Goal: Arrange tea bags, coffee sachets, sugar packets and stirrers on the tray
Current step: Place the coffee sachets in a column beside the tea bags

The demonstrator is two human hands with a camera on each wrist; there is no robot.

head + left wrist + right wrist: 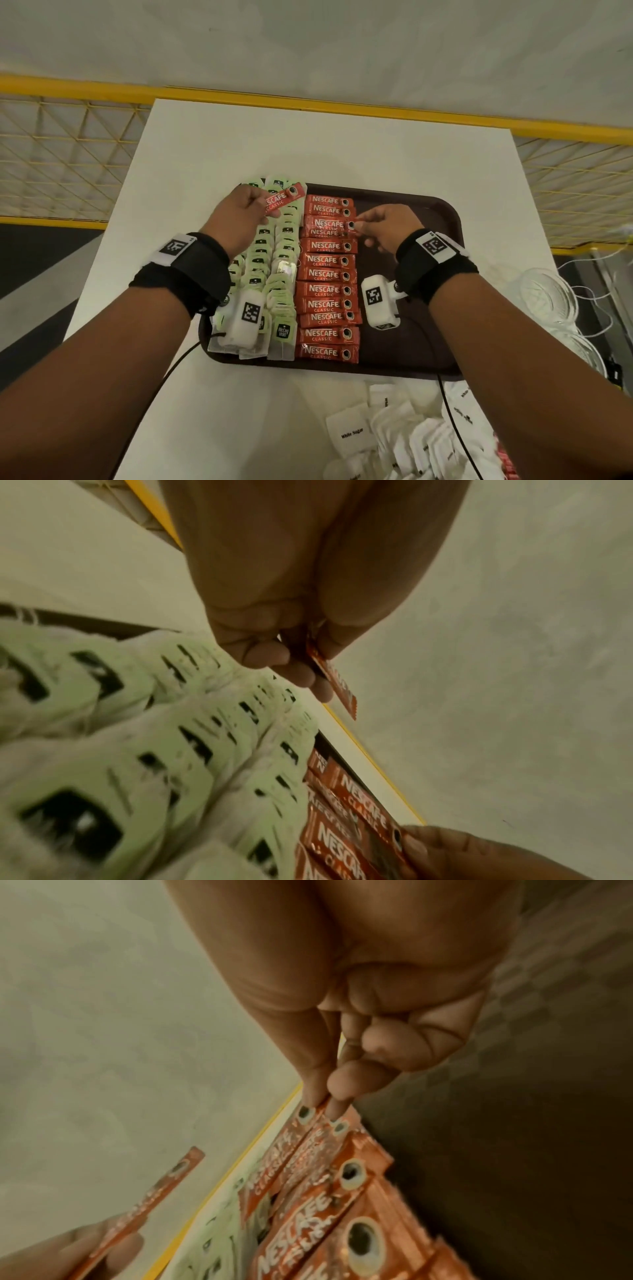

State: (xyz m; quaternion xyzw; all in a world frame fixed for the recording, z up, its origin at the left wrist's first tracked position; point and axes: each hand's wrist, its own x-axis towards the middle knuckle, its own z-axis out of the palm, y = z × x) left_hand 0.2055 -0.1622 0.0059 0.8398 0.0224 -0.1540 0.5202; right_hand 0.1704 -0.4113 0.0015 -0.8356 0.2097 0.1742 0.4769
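Observation:
A dark brown tray [424, 212] lies on the white table. Green tea bags [274, 260] fill its left part and a column of red coffee sachets [327, 289] runs down its middle. My left hand [239, 214] pinches one red coffee sachet [284, 200] by its end, lifted over the far tea bags; the left wrist view shows that held sachet [337, 681] edge-on. My right hand [380, 224] pinches the right end of a sachet [330, 224] near the far end of the column, thumb and fingers [339, 1093] closed on it. No stirrers are in view.
White sugar packets [404, 442] are heaped on the table near the front right. Clear glass dishes [548, 294] are stacked off the table's right edge. A yellow mesh railing [68, 147] runs behind the table. The tray's right part [411, 342] is bare.

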